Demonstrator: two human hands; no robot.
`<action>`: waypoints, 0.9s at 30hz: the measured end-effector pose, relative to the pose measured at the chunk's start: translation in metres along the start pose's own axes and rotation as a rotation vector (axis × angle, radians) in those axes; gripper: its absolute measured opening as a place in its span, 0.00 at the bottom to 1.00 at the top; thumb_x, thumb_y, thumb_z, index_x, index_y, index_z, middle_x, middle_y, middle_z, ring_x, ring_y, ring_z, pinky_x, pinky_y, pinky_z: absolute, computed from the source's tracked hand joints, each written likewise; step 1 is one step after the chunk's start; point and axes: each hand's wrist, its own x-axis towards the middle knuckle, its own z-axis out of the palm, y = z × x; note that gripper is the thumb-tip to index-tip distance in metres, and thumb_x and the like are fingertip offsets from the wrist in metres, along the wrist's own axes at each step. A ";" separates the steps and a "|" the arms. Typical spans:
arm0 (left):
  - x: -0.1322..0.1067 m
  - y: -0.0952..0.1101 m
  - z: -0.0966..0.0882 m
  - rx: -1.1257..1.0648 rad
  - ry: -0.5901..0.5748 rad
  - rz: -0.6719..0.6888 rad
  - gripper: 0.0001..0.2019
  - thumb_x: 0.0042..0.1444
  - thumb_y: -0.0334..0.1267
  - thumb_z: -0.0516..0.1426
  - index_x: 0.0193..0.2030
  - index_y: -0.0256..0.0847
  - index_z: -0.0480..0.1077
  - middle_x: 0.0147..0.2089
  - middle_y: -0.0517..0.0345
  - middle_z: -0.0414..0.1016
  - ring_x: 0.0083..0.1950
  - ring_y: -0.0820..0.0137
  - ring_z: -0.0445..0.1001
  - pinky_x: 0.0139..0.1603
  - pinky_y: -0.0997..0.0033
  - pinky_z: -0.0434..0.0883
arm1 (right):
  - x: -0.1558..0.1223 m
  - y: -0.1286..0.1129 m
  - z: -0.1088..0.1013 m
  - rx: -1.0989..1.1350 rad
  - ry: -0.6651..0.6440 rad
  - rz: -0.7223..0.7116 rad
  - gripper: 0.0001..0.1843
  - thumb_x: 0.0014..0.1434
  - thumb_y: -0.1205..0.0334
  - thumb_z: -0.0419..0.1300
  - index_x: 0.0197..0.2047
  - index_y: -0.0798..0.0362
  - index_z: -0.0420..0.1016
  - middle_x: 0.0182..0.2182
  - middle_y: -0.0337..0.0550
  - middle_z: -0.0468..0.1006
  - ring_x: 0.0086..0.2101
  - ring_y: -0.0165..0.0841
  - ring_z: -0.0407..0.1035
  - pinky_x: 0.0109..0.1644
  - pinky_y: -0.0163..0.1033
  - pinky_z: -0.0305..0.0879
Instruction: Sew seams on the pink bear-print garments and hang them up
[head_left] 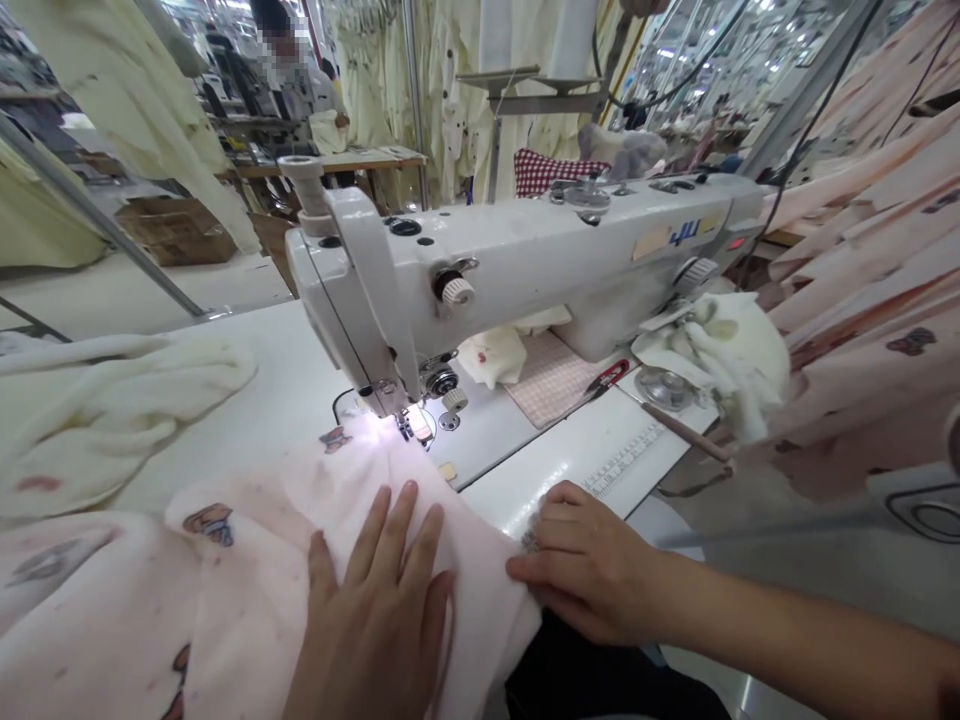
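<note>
Pale pink fleece fabric with small printed figures spreads over the front left of the table. Its far edge reaches the lit presser foot of a white sewing machine. Flat on the fabric, just in front of the foot, lies my left hand with its fingers spread. At the fabric's right edge, my right hand pinches the cloth between thumb and curled fingers. The needle's exact contact with the cloth is too small to make out.
Red-handled thread snips lie by a checked cloth under the machine arm. Cream fabric is heaped at left; another cream piece sits at right. Pink garments hang at right. A person works behind.
</note>
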 end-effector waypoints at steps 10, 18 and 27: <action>0.009 -0.026 0.004 0.000 -0.010 0.041 0.21 0.59 0.38 0.46 0.60 0.50 0.60 0.64 0.46 0.59 0.61 0.49 0.61 0.45 0.30 0.65 | 0.026 0.009 -0.015 0.017 -0.197 -0.171 0.14 0.59 0.70 0.53 0.48 0.55 0.68 0.45 0.43 0.75 0.42 0.36 0.62 0.44 0.44 0.54; 0.037 -0.083 0.004 -0.154 -0.113 0.017 0.19 0.62 0.41 0.46 0.59 0.46 0.60 0.65 0.49 0.58 0.64 0.54 0.56 0.57 0.40 0.58 | 0.067 0.032 0.005 -0.092 -0.105 -0.243 0.09 0.60 0.70 0.54 0.43 0.55 0.70 0.45 0.41 0.76 0.36 0.31 0.62 0.41 0.43 0.52; 0.052 -0.101 0.000 -0.200 -0.159 0.054 0.18 0.61 0.42 0.46 0.57 0.46 0.60 0.62 0.48 0.62 0.61 0.54 0.59 0.55 0.45 0.59 | 0.084 0.040 0.011 -0.043 -0.083 -0.246 0.07 0.59 0.71 0.54 0.40 0.53 0.70 0.41 0.39 0.76 0.36 0.31 0.62 0.43 0.43 0.50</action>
